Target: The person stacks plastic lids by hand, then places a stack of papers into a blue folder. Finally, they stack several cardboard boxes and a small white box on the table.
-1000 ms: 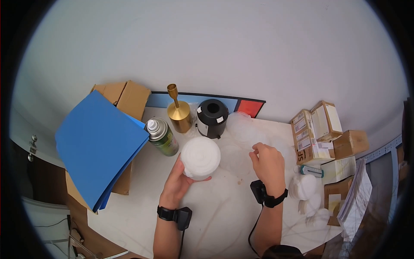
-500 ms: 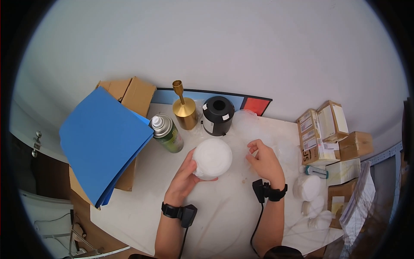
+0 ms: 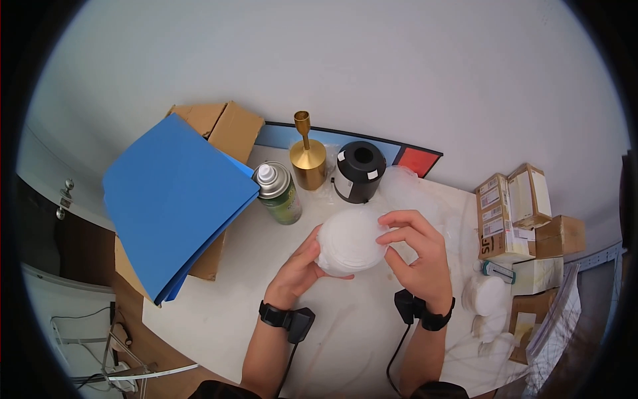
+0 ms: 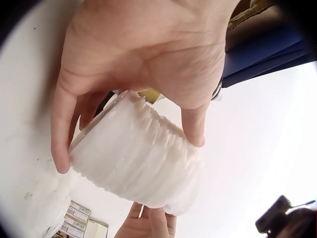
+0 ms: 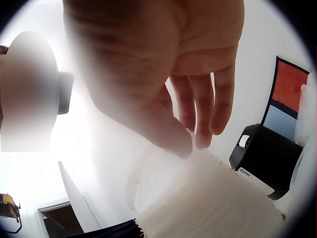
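Observation:
A thick stack of thin white round sheets (image 3: pixel 352 243) with ruffled edges is held above the table. My left hand (image 3: pixel 297 271) grips the stack from its left side; in the left wrist view, the thumb and fingers of the left hand (image 4: pixel 143 54) span its rim. At the opposite edge is my right hand (image 3: pixel 420 259), with its curved fingertips right at the top sheets. In the right wrist view, thumb and fingers of the right hand (image 5: pixel 168 74) close together on a thin edge of the sheets (image 5: pixel 213 193).
Behind the stack stand a green spray can (image 3: pixel 280 199), a brass candle holder (image 3: pixel 308 163) and a black cylindrical device (image 3: pixel 359 173). Blue folders (image 3: pixel 179 199) lean on cardboard at left. Small boxes (image 3: pixel 498 229) and white round stacks (image 3: pixel 484 294) sit at right, clear plastic bags (image 3: pixel 405 189) behind.
My right hand has come from apart on the right to the stack's right edge. My left hand has carried the stack rightward, tilting it slightly. The head view has shifted a little.

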